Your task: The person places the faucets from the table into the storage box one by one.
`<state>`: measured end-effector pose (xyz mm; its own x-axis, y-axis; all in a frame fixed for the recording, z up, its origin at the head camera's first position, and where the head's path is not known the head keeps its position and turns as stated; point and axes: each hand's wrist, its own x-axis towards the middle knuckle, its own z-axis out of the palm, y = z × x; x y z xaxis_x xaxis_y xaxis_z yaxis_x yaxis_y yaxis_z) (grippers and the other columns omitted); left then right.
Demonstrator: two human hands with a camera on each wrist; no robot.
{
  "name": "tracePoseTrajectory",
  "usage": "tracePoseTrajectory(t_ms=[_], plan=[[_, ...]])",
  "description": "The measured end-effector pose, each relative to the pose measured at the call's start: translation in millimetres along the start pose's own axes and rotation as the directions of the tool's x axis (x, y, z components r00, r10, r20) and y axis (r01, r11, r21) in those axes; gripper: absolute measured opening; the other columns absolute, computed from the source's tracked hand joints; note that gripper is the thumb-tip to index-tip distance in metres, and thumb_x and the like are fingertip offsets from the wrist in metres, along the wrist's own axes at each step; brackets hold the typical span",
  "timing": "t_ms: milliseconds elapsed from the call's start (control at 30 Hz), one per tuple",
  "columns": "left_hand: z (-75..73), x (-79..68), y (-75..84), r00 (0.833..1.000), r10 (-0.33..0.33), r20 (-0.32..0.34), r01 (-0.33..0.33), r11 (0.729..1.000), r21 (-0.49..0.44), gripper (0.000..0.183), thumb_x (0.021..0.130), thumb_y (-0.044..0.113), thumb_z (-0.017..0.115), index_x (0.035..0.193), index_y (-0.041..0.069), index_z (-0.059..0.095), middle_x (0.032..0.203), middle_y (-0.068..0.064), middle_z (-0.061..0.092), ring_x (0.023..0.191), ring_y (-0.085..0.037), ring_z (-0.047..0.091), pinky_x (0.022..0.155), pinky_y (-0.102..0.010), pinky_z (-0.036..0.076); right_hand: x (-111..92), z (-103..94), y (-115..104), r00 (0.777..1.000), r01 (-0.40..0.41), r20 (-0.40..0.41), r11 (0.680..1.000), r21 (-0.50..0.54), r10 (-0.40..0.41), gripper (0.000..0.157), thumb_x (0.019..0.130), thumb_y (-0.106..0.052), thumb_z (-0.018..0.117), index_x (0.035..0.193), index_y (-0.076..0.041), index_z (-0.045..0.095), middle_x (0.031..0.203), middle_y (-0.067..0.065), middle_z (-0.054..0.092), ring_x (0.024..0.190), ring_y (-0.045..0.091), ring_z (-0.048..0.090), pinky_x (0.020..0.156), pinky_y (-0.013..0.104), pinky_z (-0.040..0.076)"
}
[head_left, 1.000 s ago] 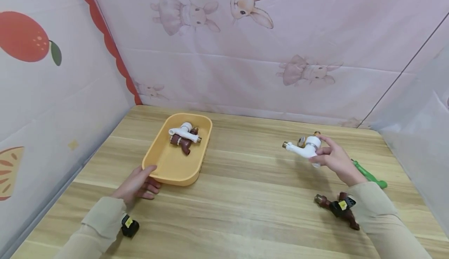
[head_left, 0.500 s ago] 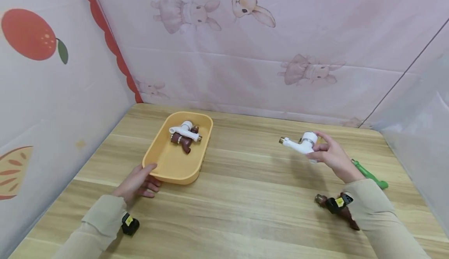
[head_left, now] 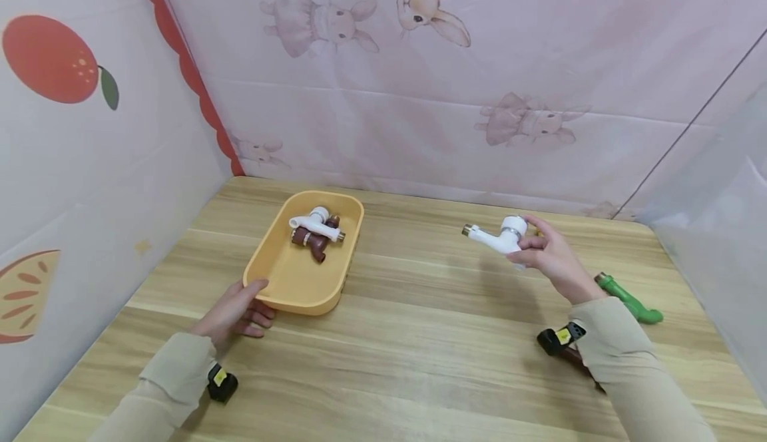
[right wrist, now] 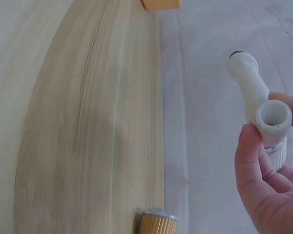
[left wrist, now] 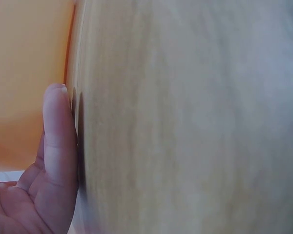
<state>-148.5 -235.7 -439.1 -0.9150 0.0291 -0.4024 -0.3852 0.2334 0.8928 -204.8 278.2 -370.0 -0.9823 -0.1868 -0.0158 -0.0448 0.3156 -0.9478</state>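
While your left hand gripped the tray at centre-left, your right hand brought its pinched tap leftward, nearer.

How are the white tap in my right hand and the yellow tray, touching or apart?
Apart. The head view shows a stretch of tabletop between the held white tap and the yellow tray.

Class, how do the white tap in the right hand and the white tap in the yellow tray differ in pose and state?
The held white tap is gripped by the right hand above the table; the other white tap lies across a brown tap in the yellow tray. In the head view, the held white tap's brass-coloured end points left; the other white tap's points right. Both have white bodies and white knobs.
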Motion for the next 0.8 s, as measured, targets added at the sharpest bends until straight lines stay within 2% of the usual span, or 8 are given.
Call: tracePoseTrajectory(t_ms=[400,800], plan=[[0.1,1.7,-1.5,1.000,0.007,-0.018,-0.007,1.000,-0.004,0.057,0.095,0.040,0.038,0.132,0.001,0.021,0.076,-0.011,0.060,0.063,-0.021,0.061,0.057,-0.038,0.054,9,18.0,-6,1.000,0.013,-0.005,0.994,0.107,-0.012,0.083,0.078,0.000,0.067,0.144,-0.004,0.016,0.077,-0.003,0.058,0.073,0.008,0.056,0.066,0.023,0.050],[-0.5,-0.4,3.2,1.000,-0.001,-0.021,0.001,1.000,0.008,0.055,0.095,0.039,0.037,0.131,0.001,0.022,0.076,-0.011,0.060,0.063,-0.021,0.061,0.057,-0.039,0.054,19,30.2,-13,1.000,0.014,-0.001,0.989,0.147,-0.014,0.079,0.078,0.004,0.065,0.143,-0.007,0.021,0.074,-0.004,0.058,0.071,0.008,0.056,0.064,0.024,0.050]])
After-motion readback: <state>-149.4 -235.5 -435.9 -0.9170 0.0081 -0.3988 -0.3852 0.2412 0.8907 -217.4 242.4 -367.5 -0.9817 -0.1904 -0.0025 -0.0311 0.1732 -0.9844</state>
